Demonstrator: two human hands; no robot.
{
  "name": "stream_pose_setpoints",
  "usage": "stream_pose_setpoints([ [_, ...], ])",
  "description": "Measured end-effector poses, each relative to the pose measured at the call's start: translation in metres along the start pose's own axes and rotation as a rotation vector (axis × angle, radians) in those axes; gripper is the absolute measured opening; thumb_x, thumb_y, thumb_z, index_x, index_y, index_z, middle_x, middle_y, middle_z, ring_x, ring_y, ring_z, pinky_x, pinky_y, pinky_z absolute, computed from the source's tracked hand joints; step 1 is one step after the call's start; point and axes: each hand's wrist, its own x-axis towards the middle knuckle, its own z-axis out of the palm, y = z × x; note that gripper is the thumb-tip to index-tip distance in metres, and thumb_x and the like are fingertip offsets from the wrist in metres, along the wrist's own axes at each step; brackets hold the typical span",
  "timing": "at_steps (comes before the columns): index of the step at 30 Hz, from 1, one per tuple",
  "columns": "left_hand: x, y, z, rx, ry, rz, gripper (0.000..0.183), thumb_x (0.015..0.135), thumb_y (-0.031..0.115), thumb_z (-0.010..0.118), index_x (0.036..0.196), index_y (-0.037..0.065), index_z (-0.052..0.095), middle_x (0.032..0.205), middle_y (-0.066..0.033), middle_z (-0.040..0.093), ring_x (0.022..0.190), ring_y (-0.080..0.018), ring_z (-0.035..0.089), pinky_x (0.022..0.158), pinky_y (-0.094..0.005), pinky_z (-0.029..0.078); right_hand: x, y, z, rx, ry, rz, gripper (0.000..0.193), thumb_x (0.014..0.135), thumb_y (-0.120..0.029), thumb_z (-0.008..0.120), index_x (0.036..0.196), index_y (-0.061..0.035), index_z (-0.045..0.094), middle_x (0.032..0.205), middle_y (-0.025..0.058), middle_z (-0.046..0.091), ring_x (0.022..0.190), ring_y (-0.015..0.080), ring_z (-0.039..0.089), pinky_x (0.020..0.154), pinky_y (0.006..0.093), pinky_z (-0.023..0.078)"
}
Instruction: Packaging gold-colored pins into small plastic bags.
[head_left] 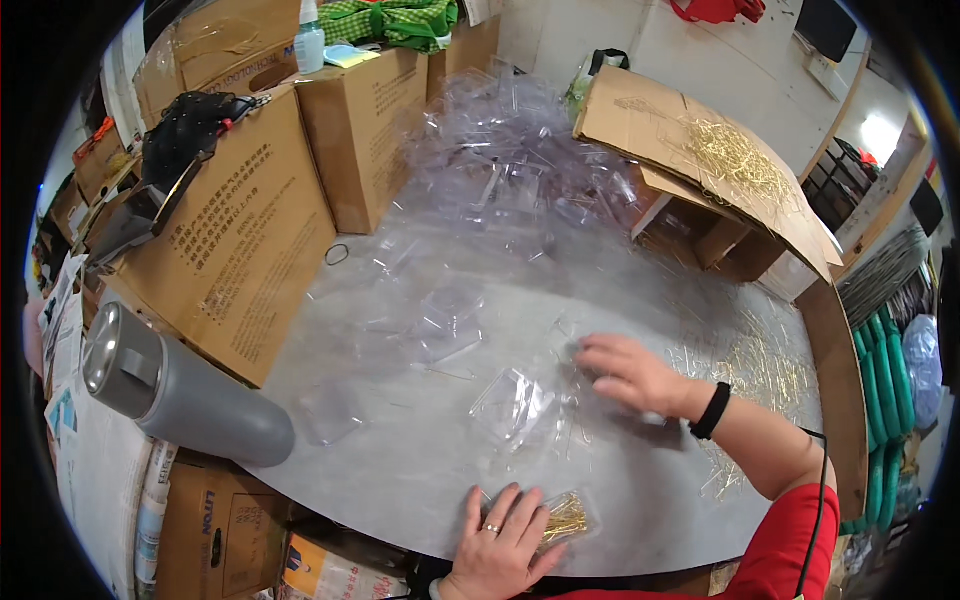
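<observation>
My left hand lies at the near edge of the table, its fingers spread over a small clear plastic box. Thin gold-coloured pins fill the part of that box that shows beside my fingers. Farther right, my right hand hovers over the table, slightly blurred, fingers stretched out with nothing visible in them. A see-through plastic case sits just left of it. Loose gold pins are scattered on the tabletop to the right of my right hand.
A big heap of clear plastic cases covers the far table. Cardboard boxes line the left, where a grey tumbler lies tilted. At far right, a cardboard sheet bears more gold pins. A black band lies left.
</observation>
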Motion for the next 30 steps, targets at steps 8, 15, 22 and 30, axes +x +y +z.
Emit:
stream_pose_setpoints([
  [8,0.002,0.006,0.003,-0.055,0.088,0.021,0.049,0.085,0.038,0.074,0.120,0.004,0.067,0.132,-0.0162,0.060,0.128,-0.0371,0.054,0.109,-0.0655,0.035,-0.007,0.158,-0.068,-0.194,0.257,1.009,0.082,0.097,-0.067,0.044,0.159,-0.0150,0.032,0.166,0.0234,0.019,0.152,0.0464,0.017,0.124,0.0532,0.019],
  [15,-0.003,0.006,0.005,-0.053,0.071,-0.010,0.052,0.085,0.040,0.072,0.122,0.004,0.067,0.132,-0.0160,0.061,0.127,-0.0369,0.055,0.109,-0.0652,0.035,-0.005,0.095,-0.011,-0.214,-0.010,0.679,0.088,0.097,-0.072,0.040,0.162,-0.0138,0.024,0.170,0.0212,0.011,0.155,0.0472,0.006,0.126,0.0554,0.008],
  [22,-0.001,0.005,0.004,-0.041,0.045,-0.029,0.053,0.085,0.041,0.072,0.123,0.004,0.067,0.134,-0.0160,0.060,0.129,-0.0363,0.054,0.110,-0.0649,0.035,0.017,0.052,-0.034,-0.110,0.282,0.431,0.042,0.101,-0.031,0.053,0.131,-0.0033,0.062,0.130,0.0236,0.058,0.122,0.0407,0.054,0.109,0.0477,0.041],
  [30,-0.003,0.003,0.005,0.012,0.006,-0.016,0.050,0.086,0.047,0.072,0.116,0.007,0.071,0.130,-0.0127,0.064,0.124,-0.0324,0.059,0.110,-0.0641,0.036,0.116,0.168,-0.044,-0.312,0.210,0.635,0.074,0.101,-0.048,0.048,0.155,0.0004,0.034,0.163,0.0236,0.031,0.151,0.0407,0.027,0.124,0.0470,0.025],
])
